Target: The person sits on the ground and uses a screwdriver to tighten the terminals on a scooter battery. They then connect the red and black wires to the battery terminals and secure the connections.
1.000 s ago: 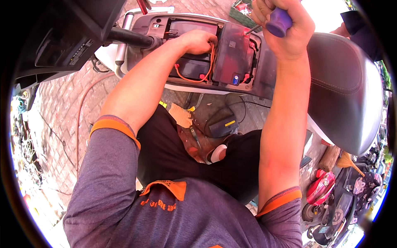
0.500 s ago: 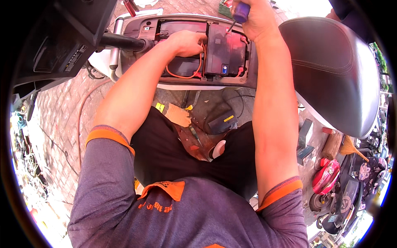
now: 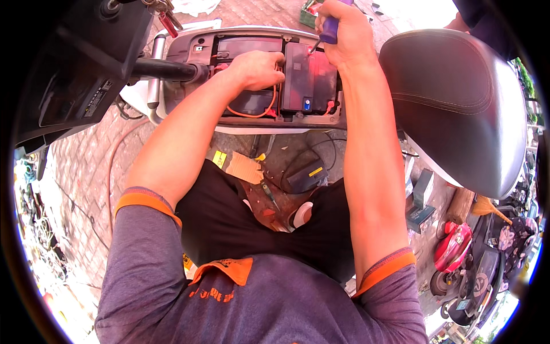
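Observation:
My right hand [image 3: 350, 40] is closed around the purple handle of a screwdriver [image 3: 329, 30]. Its thin shaft slants down to the left, and the tip meets the far part of a black battery [image 3: 297, 86]. This battery sits in the open compartment of a scooter body [image 3: 229, 121]. To its left, my left hand [image 3: 258, 70] has curled fingers at the upper end of an orange wire [image 3: 252, 116], seemingly pinching it; the fingertips are partly hidden. Under that hand lie more dark battery blocks [image 3: 249, 46]. A red terminal piece [image 3: 330, 107] shows at the battery's near right corner.
The raised black seat [image 3: 452, 103] stands right of the compartment, the handlebar column [image 3: 166, 69] left. On the ground between my legs lie a black box with a cable [image 3: 306, 179], cardboard [image 3: 244, 167] and another screwdriver [image 3: 269, 195]. Boxes [image 3: 423, 189] and a broom [image 3: 487, 207] are at right.
The whole view has shifted slightly, so the scooter sits a little lower and further left. My right hand and the screwdriver handle have dipped slightly; both hands stay in the same places on the scooter.

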Available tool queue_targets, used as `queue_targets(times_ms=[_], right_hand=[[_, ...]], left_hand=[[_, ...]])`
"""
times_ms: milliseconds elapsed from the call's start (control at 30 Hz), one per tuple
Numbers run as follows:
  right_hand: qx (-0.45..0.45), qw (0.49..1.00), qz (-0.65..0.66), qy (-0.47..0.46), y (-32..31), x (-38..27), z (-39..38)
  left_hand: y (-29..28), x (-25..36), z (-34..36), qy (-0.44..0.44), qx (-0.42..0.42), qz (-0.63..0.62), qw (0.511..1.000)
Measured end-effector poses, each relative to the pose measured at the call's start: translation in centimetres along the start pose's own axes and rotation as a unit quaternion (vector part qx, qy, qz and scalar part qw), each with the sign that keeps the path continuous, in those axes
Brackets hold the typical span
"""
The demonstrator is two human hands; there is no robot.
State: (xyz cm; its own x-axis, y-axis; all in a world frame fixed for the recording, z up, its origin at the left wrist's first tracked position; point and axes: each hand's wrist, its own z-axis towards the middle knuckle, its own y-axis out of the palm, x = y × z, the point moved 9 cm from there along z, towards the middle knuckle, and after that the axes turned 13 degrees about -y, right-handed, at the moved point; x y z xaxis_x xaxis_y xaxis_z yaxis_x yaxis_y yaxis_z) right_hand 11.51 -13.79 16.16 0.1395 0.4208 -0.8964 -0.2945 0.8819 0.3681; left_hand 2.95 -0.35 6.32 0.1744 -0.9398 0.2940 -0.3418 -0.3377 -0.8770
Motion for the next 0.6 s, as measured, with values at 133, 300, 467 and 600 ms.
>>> queue_targets(times_ms=[133, 300, 467, 600], right_hand=[[0.009, 1.0, -0.021, -0.002, 0.3, -0.8, -0.5], [0.019, 0.999, -0.03, -0.015, -1.5, 2.0, 0.6], [-0.007, 1.0, -0.016, 0.006, -1.5, 2.9, 0.7], [-0.023, 0.999, -0.019, 0.018, -3.9, 5.8, 1.9]], left_hand=[[0.1, 0.3, 0.6, -0.008, 0.015, -0.009, 1.0], [0.2, 0.9, 1.4, -0.002, 0.014, 0.008, 1.0], [0.3, 1.0, 1.6, -0.029, 0.009, 0.026, 0.999], [1.1, 2.0, 1.4, -0.023, 0.018, 0.031, 0.999]])
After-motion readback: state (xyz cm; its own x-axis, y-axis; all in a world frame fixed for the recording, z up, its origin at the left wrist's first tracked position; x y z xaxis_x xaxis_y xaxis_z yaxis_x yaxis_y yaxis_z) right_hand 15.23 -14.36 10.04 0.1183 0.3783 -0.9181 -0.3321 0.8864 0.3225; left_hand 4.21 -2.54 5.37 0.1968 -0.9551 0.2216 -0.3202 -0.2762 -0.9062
